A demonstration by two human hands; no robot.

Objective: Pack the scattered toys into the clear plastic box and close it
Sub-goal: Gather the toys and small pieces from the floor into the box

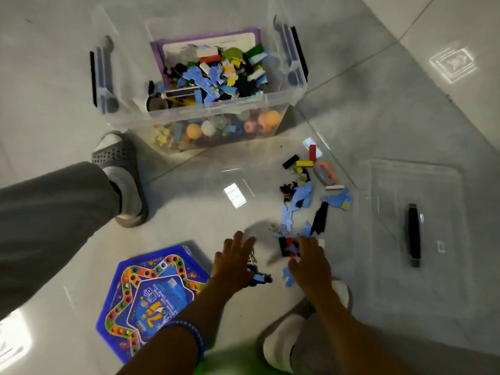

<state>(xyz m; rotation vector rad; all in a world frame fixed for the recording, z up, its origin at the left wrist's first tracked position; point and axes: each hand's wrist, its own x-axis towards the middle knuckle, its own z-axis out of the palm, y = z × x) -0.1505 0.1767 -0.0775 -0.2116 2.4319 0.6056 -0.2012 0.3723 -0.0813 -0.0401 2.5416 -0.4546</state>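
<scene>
Clear plastic box [189, 109] sits open at the far side, already heaped with toys, while both hands work the loose pile near the person.

From the left: a blue game board [151, 296] lies flat on the tile; the left hand [232, 262] reaches forward, fingers spread and slack, with small dark pieces [257, 277] just under its palm, though I cannot tell if it holds them. The right hand [308, 262] lies palm-down, fingers spread, over the red and black blocks [288, 246]. Scattered pieces [305, 193] trail further off; the lid [422, 280] rests at the right. Best to sweep the hands together and scoop, not pick singly.
</scene>
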